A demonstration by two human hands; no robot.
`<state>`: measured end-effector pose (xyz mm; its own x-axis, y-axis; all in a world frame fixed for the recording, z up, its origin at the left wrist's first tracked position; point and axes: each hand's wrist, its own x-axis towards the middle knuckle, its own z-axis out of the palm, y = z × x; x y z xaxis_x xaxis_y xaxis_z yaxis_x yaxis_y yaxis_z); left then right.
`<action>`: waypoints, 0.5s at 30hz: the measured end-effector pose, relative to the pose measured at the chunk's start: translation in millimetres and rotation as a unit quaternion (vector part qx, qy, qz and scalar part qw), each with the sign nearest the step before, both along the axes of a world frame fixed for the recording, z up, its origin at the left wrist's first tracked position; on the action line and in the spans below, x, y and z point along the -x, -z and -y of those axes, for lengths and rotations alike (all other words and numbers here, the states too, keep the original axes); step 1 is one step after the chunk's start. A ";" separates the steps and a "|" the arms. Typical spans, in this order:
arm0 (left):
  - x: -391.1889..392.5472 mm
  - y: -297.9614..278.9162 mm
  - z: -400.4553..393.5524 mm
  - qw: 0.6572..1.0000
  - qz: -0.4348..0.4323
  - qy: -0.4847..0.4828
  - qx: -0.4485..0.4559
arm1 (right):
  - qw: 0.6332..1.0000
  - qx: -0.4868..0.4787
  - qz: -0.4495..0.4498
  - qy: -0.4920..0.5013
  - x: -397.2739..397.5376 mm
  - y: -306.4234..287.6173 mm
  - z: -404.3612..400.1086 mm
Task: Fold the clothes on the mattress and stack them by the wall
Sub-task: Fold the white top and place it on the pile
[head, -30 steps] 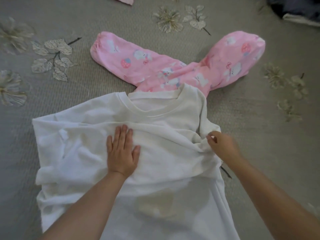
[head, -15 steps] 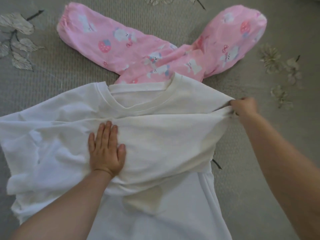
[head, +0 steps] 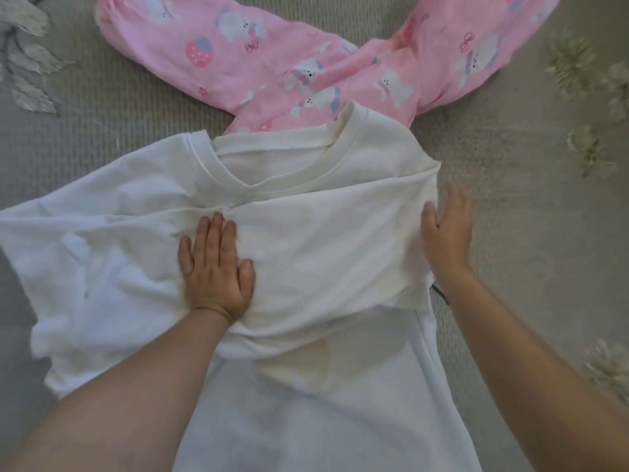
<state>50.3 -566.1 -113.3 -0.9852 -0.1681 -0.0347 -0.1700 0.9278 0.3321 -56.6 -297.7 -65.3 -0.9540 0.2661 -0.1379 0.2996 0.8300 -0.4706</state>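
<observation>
My left hand presses flat, fingers straight, on the white shirt spread on the mattress. My right hand rests open against its folded right edge. Pink pajama pants lie just beyond the collar.

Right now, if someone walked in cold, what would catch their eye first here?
Probably the white T-shirt spread across the middle of the patterned mattress, with the left hand pressing flat on its chest and the right hand open at its right folded edge. Next, the pink bunny-print pajama pants lying just beyond the collar, partly under the shirt.
</observation>
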 end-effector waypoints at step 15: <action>-47.8 -13.3 -5.8 0.998 -0.027 0.054 -0.013 | 0.995 -0.013 0.071 0.072 -116.3 24.6 -61.8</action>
